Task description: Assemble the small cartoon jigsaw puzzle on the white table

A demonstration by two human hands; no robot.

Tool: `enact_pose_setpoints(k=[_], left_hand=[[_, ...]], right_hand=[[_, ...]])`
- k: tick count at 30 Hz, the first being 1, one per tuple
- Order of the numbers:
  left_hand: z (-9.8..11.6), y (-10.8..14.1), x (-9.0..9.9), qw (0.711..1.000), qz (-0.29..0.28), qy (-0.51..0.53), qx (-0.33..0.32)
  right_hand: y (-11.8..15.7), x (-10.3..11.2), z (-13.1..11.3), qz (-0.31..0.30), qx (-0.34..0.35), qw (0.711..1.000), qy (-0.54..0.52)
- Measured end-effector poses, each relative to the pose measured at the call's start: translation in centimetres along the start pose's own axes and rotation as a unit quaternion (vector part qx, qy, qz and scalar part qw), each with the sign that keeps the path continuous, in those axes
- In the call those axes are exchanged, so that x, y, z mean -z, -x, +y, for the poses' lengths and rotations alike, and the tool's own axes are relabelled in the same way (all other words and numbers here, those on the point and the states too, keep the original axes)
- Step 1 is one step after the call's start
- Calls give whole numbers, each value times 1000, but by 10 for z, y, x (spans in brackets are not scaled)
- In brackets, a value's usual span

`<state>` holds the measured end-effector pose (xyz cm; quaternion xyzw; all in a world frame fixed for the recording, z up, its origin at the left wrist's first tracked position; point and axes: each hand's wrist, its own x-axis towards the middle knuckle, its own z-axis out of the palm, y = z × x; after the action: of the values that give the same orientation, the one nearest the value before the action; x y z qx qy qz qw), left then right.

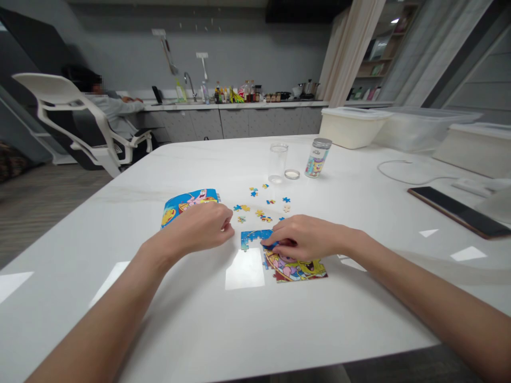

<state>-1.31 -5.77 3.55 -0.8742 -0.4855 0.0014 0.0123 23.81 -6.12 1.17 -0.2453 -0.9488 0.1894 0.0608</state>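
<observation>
A partly joined jigsaw puzzle with cartoon figures lies on the white table, its blue upper-left edge reaching out in a strip. Over its upper part is my right hand, fingers bent and closed at a blue puzzle piece by the inner gap. My left hand is curled closed left of the puzzle, partly covering a blue picture sheet; whatever its fingers may hold is hidden. Beyond both hands several loose puzzle pieces are scattered.
Farther back stand a clear jar, its ring-like lid and a printed canister. A phone, a white cable and storage boxes lie to the right. A person sits at the far left counter.
</observation>
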Motion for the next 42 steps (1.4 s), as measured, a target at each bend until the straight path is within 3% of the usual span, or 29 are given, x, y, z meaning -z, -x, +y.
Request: enact_pose_setpoints(k=[5,8,10,14,19,24,27,32,42], left_hand=[[0,-4,-6,998,-52,-36,26],[1,-5,-8,998,-54,-36,13],[2,-5,-9,999,-46,-29,5],[2,-6,-12,999,-36,-12,5],[1,-7,-13,1000,-27,-5,2],[3,-7,-12,999,-35,0,6],[4,-7,-12,999,-44,-7,9],[5,-7,-12,999,-52,-7,12],[5,-8,-14,997,-62,-40,13]], right_hand=[[-3,0,15,69,-72,995,6],[-3,2,33,197,-182,962,51],[-1,3,44,229,-228,943,75],[3,2,59,177,-231,953,84],[4,2,64,175,-239,954,54],[4,5,69,236,-235,942,41],[3,5,77,275,-251,927,-42],[2,3,88,273,-262,909,-176],[1,4,93,276,-291,896,-188]])
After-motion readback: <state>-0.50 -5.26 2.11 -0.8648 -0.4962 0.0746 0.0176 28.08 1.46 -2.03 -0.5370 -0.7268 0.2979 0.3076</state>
